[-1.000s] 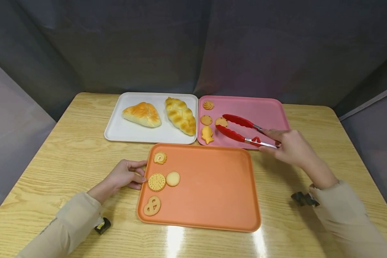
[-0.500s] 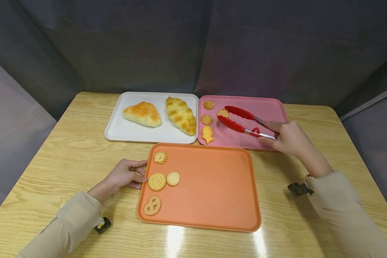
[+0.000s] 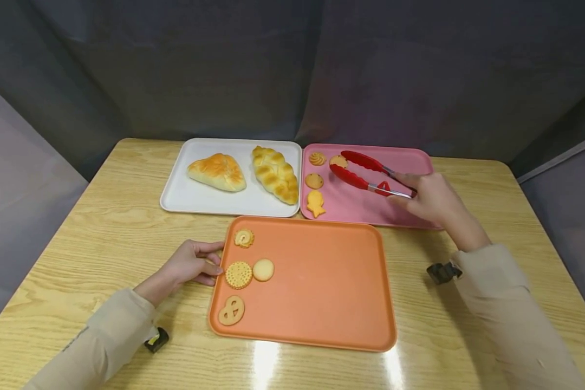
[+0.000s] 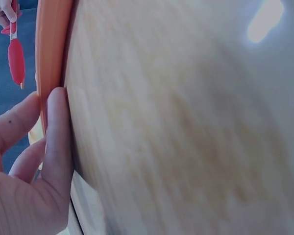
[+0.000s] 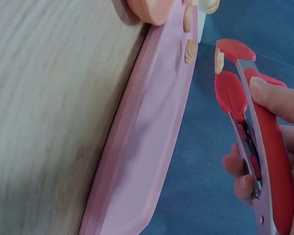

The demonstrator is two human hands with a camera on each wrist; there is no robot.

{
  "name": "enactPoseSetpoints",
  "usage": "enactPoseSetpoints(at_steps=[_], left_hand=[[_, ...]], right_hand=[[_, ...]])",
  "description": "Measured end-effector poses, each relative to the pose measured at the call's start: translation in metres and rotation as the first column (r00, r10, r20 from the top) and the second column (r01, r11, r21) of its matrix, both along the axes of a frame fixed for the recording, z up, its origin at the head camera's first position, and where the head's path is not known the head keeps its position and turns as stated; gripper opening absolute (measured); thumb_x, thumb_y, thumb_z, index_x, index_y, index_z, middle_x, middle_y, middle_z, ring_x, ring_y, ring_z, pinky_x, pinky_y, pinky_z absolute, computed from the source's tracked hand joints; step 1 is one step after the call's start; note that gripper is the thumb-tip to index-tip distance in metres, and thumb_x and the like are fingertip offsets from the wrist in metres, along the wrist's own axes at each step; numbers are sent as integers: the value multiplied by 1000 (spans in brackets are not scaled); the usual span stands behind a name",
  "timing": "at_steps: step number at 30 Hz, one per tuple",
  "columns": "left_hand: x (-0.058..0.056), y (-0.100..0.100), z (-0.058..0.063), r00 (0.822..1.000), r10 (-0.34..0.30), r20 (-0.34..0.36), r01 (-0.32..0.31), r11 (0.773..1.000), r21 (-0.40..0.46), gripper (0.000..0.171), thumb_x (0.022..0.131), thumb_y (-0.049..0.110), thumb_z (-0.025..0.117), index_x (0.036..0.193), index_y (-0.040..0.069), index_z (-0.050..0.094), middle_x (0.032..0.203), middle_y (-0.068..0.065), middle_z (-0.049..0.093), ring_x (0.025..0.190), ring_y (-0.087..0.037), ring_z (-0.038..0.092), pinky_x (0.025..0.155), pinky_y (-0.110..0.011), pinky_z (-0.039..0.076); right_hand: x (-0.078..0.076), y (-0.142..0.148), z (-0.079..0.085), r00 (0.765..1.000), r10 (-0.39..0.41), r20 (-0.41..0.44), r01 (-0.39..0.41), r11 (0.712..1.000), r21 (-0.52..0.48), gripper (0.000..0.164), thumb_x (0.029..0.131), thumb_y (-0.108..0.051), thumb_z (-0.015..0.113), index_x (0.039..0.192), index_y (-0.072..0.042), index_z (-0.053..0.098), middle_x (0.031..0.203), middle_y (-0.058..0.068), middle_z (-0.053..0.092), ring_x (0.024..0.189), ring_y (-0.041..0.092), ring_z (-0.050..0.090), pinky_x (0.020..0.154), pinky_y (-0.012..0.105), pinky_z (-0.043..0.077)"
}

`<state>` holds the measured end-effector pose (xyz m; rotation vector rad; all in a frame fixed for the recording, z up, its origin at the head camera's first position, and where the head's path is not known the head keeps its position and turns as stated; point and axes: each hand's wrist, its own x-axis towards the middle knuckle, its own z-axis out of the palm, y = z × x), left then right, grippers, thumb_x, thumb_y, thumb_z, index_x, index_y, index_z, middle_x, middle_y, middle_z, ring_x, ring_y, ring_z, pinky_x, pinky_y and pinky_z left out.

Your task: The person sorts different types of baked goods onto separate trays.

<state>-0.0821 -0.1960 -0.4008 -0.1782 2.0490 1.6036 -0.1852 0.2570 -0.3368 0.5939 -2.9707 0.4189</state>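
Observation:
My right hand (image 3: 431,197) holds red-and-steel tongs (image 3: 350,177) over the pink tray (image 3: 365,208). Between the red tips is a round cookie (image 3: 338,161); the right wrist view shows this cookie (image 5: 219,61) edge-on, raised above the tray. A swirl cookie (image 3: 317,158), another round cookie (image 3: 314,181) and a fish-shaped cracker (image 3: 315,202) lie along that tray's left side. My left hand (image 3: 195,263) pinches the left rim of the orange tray (image 3: 322,281), thumb and fingers at its edge. In the left wrist view the fingers (image 4: 59,117) lie against the rim.
On the orange tray's left side lie a ring-like cookie (image 3: 244,238), a dotted round cookie (image 3: 239,274), a smooth round cookie (image 3: 263,270) and a pretzel cookie (image 3: 231,310). Behind, a white tray (image 3: 190,203) carries a triangular bread (image 3: 218,172) and a braided bread (image 3: 275,174).
My right hand has moved the tongs and the round cookie toward the back of the pink tray and up. My left hand has stayed at the orange tray's rim.

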Motion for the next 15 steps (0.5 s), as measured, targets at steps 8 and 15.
enactPoseSetpoints(at_steps=[8, 15], left_hand=[[0, 0, -1, 1000, 8, 6, -8, 1000, -2, 64, 76, -8, 66, 135, -5, 39, 82, -11, 59, 54, -15, 59, 54, -32, 57], [0, 0, -2, 1000, 14, 14, -14, 1000, 4, 65, 76, -8, 67, 135, -5, 39, 84, -14, 59, 53, -15, 59, 54, -31, 57]], right_hand=[[-14, 1, -2, 1000, 9, -20, -8, 1000, 22, 50, 73, -21, 75, 117, -1, 62, 76, 13, 63, 61, 26, 46, 50, 34, 39], [-23, 0, -8, 998, 19, -52, -17, 999, 42, 46, 72, -21, 76, 111, -1, 65, 66, 8, 60, 56, 24, 44, 49, 33, 37]])
